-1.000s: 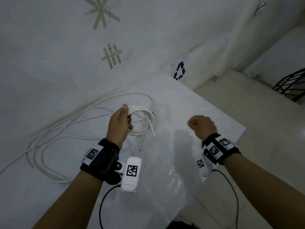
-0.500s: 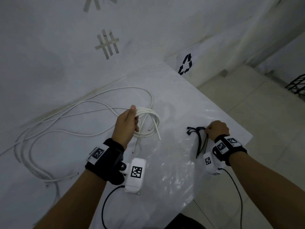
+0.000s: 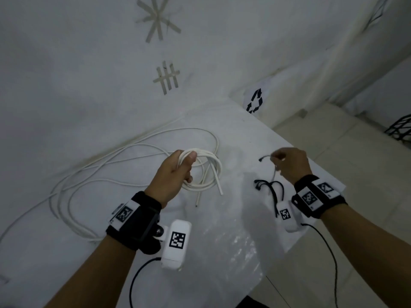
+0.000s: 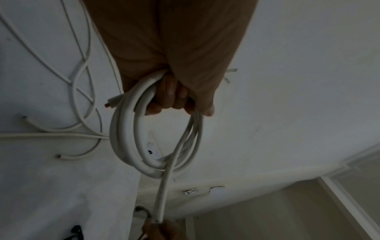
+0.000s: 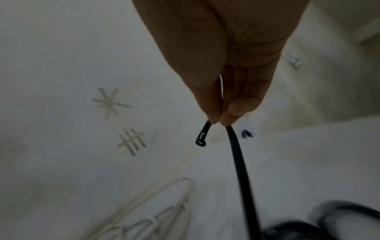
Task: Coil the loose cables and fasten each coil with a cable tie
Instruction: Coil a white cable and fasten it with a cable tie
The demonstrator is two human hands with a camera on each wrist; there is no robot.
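**Coil gripped, tie pinched**

The left hand is gripping the white cable coil above the bench. Right of the coil, the right hand is pinching a black cable tie between thumb and fingertip.

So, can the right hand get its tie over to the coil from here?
Probably yes. The right hand pinches a black tie above the table; the coil, gripped in the left hand, hangs beside it with nothing between.
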